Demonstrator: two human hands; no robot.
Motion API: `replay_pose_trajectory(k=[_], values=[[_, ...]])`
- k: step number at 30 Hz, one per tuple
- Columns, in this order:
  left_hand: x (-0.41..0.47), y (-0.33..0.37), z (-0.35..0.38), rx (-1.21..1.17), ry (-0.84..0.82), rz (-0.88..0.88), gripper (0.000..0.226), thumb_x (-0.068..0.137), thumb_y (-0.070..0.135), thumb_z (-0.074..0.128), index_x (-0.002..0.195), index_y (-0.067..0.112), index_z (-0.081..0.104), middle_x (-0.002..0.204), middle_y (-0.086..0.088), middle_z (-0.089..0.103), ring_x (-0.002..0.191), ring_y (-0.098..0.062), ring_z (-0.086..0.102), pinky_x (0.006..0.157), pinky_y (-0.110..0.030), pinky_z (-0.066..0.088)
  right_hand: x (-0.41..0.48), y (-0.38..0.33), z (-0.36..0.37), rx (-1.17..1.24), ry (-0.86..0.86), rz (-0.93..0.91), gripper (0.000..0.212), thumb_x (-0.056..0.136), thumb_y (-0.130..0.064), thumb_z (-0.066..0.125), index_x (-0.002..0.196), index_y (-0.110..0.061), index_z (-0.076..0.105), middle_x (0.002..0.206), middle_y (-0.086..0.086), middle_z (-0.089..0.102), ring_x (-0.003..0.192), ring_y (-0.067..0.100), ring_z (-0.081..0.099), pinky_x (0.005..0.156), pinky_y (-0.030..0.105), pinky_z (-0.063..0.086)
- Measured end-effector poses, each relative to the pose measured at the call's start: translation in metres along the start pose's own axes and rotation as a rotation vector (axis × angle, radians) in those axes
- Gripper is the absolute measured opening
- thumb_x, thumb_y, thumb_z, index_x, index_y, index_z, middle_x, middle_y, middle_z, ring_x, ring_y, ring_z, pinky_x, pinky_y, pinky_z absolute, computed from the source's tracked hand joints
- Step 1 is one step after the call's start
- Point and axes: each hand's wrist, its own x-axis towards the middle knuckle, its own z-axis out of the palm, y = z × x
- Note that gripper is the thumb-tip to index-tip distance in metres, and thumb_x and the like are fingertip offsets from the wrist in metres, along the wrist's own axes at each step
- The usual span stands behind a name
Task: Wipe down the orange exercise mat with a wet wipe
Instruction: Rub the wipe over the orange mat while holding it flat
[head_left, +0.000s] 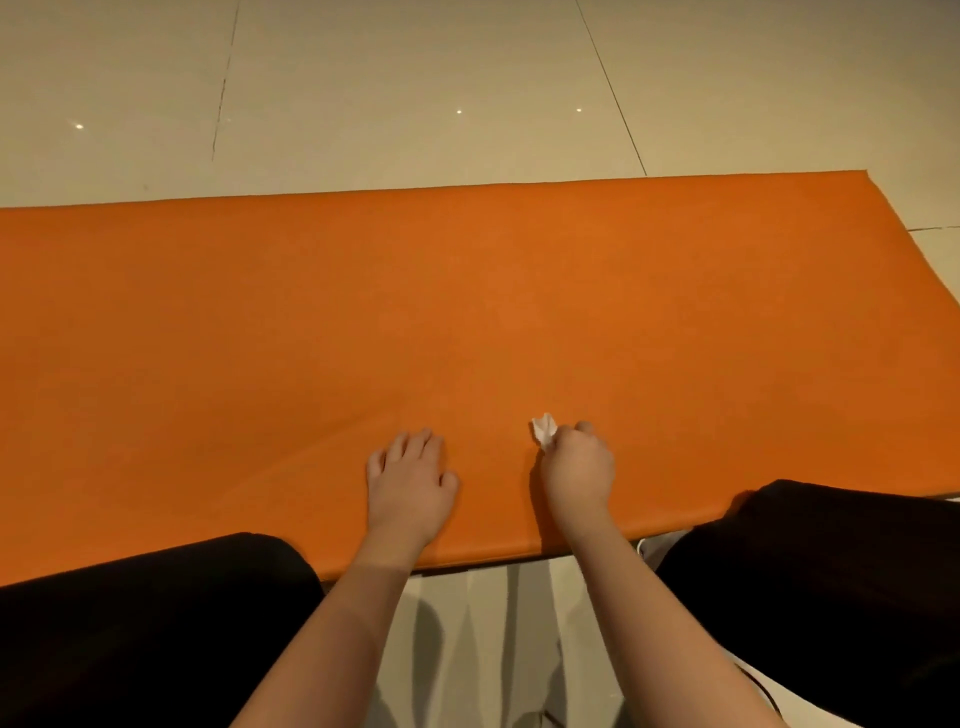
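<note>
**Orange exercise mat (363, 322): wipe at the near edge, progress hard to read**

The mat lies flat on the tiled floor (389, 104), filling the middle of the view. Close to the mat's near edge, the right hand (576, 467) is curled round a crumpled white wet wipe (544, 428), and a tuft pokes out past the fingers. Whether the wipe touches the mat is unclear. The left hand (410, 480) rests palm-down on the mat beside it, fingers relaxed, holding nothing. No damp streaks show, so I judge most of the wiping, certainly the far side, is yet to do. The mat's left end runs out of frame, and a black-clad leg (810, 571) covers its near right corner.
</note>
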Motion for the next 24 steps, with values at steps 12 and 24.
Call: replay_pose_trajectory(k=[12, 24], values=[[0.036, -0.002, 0.006, 0.0, 0.094, 0.051, 0.068, 0.09, 0.045, 0.011, 0.149, 0.021, 0.034, 0.158, 0.002, 0.027, 0.146, -0.019, 0.016, 0.117, -0.04, 0.007, 0.04, -0.006, 0.017, 0.042, 0.039, -0.003, 0.016, 0.082, -0.005, 0.057, 0.071, 0.002, 0.066, 0.077, 0.02, 0.058, 0.07, 0.04, 0.058, 0.054, 0.034, 0.03], [0.077, -0.004, -0.01, -0.027, 0.104, 0.054, 0.054, 0.102, 0.035, 0.037, 0.152, 0.02, 0.028, 0.157, -0.001, 0.026, 0.144, -0.019, 0.017, 0.115, -0.035, 0.01, 0.066, -0.021, 0.035, 0.065, 0.084, 0.006, 0.017, 0.08, -0.006, 0.051, 0.074, 0.002, 0.065, 0.079, 0.019, 0.058, 0.069, 0.039, 0.058, 0.055, 0.038, 0.042]])
